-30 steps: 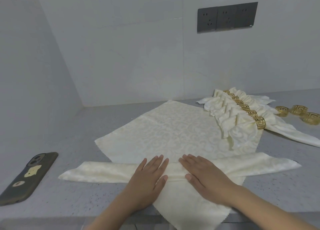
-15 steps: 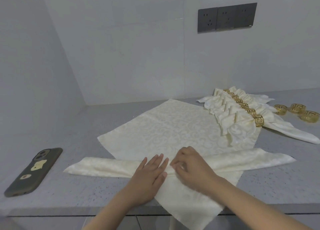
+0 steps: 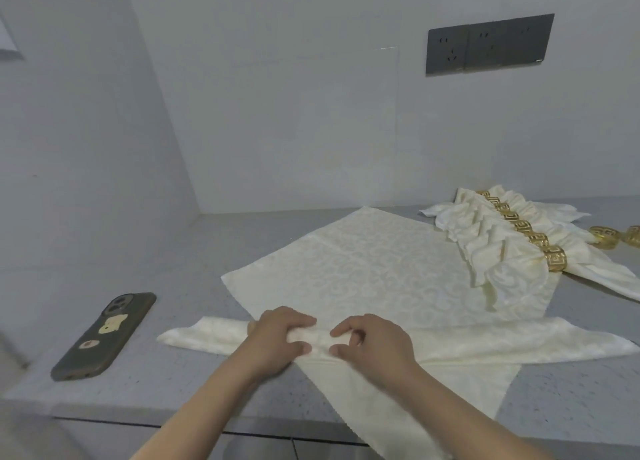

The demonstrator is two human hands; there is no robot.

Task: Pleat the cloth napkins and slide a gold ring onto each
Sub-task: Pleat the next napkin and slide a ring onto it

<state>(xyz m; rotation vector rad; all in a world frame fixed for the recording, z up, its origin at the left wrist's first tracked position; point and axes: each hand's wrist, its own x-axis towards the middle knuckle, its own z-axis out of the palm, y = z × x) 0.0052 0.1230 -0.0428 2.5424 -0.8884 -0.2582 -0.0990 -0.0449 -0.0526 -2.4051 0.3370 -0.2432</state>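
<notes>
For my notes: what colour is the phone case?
Dark olive-grey phone case, with pale stickers; head view.

Pale walls point(image 3: 277, 113), grey speckled counter point(image 3: 207, 383)

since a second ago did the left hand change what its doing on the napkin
Yes. The left hand lay flat on the pleated band; now its fingers curl and pinch it, same spot beside the right hand.

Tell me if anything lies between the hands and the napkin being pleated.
Nothing visible does: the left hand and right hand both pinch the folded band of the cream napkin directly.
</notes>
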